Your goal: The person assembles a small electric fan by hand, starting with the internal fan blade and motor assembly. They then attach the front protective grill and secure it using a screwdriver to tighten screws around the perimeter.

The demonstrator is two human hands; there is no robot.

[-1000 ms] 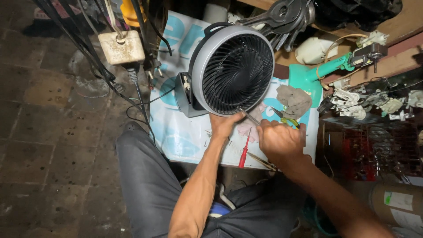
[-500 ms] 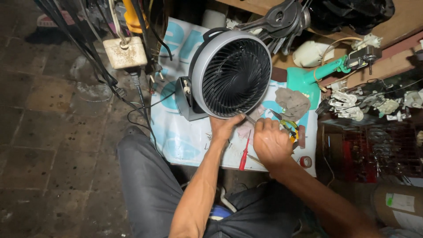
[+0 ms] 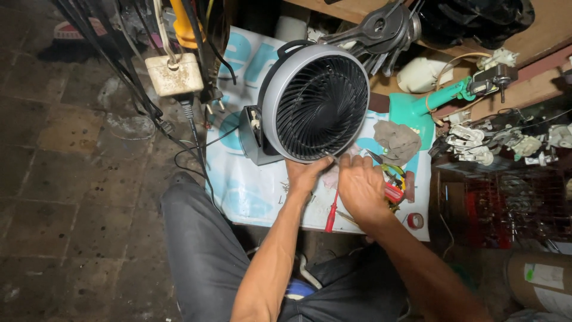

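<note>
**Inspector:** Dark, stained stone floor (image 3: 65, 197) on one side, cluttered wooden shelving (image 3: 536, 48) on the other, and between them a white printed sheet with pale blue lettering (image 3: 250, 191) serving as the work surface. Report the fingers.

**Assistant:** Left hand (image 3: 305, 175): fingers spread and pressed against the lower rim of the round grey fan with a black slatted grille (image 3: 316, 104), bracing it without gripping. Right hand (image 3: 360, 188): fingers curled closed at the same lower rim; what they pinch cannot be made out.

**Inspector:** Position of the fan?

**Assistant:** Lying on the sheet, grille facing up, its grey base (image 3: 255, 137) towards the floor side.

**Inspector:** Surroundings?

**Assistant:** Red-handled screwdriver (image 3: 331, 213) on the sheet between the wrists. Crumpled brown rag (image 3: 398, 142) just beyond the right hand, lying on a green plastic fan stand (image 3: 417, 110). Small roll of red tape (image 3: 415, 220) near the sheet's edge. Cream wall socket block (image 3: 174, 74) with black cables hangs over the floor.
</note>
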